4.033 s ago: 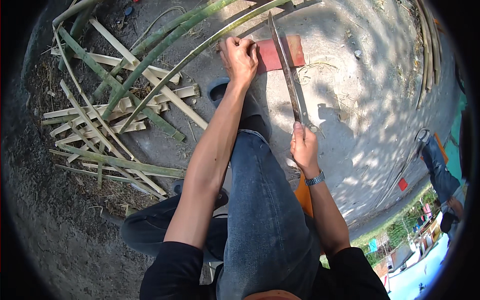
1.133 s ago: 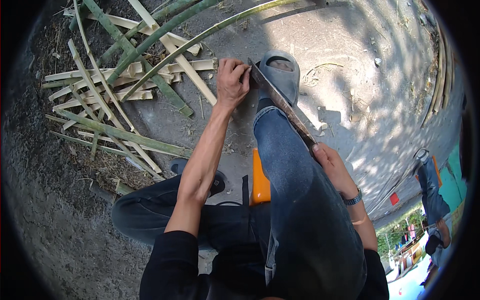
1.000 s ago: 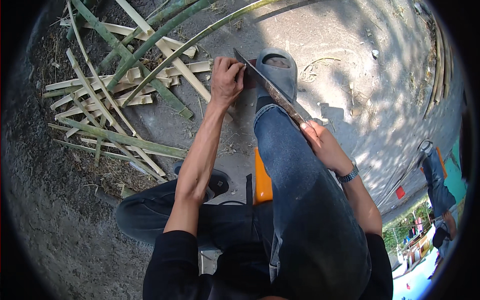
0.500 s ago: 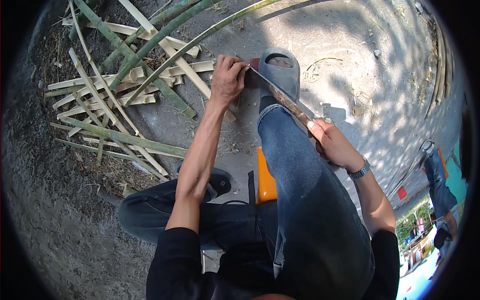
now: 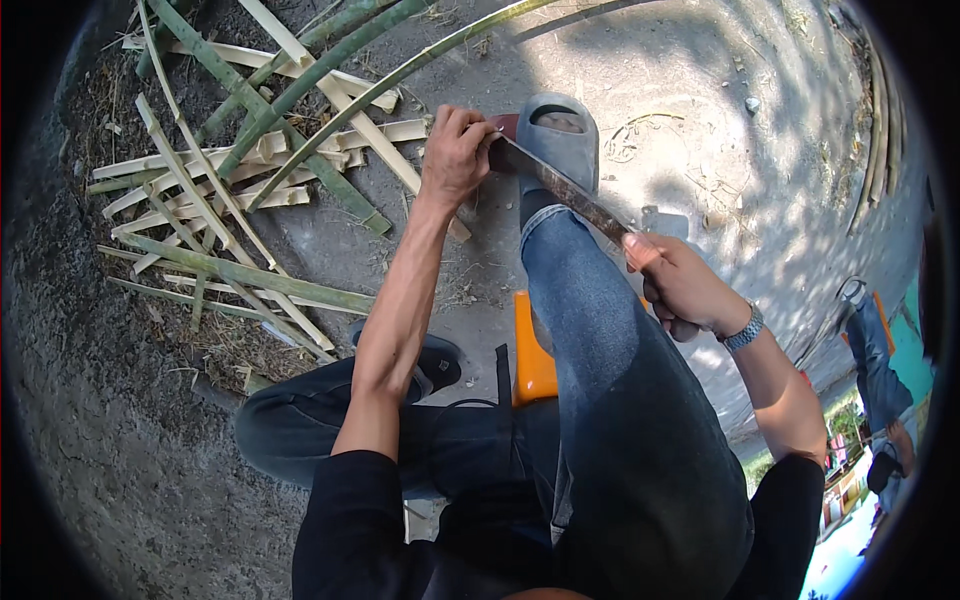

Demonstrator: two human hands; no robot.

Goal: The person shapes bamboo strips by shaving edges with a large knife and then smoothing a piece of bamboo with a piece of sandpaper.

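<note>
A long, dark, rust-stained machete lies slantwise in front of my raised right shin. My right hand, with a metal watch on its wrist, is closed around its near end; the handle is mostly hidden in the fist. At the far end my left hand has its fingers bent closed at the blade's tip; exactly how they grip it is hidden. A dark red block-like piece shows behind the tip, partly beside my right foot in a grey slide sandal.
Split bamboo strips, green and pale, lie crisscrossed at the left, and one long strip arches near my left hand. An orange stool is beneath me. More poles lie at far right. Another person's leg shows at the right edge.
My right hand has shifted a little to the right, and the blade has turned so more of its flat side shows. My left hand has stayed nearly in place.
</note>
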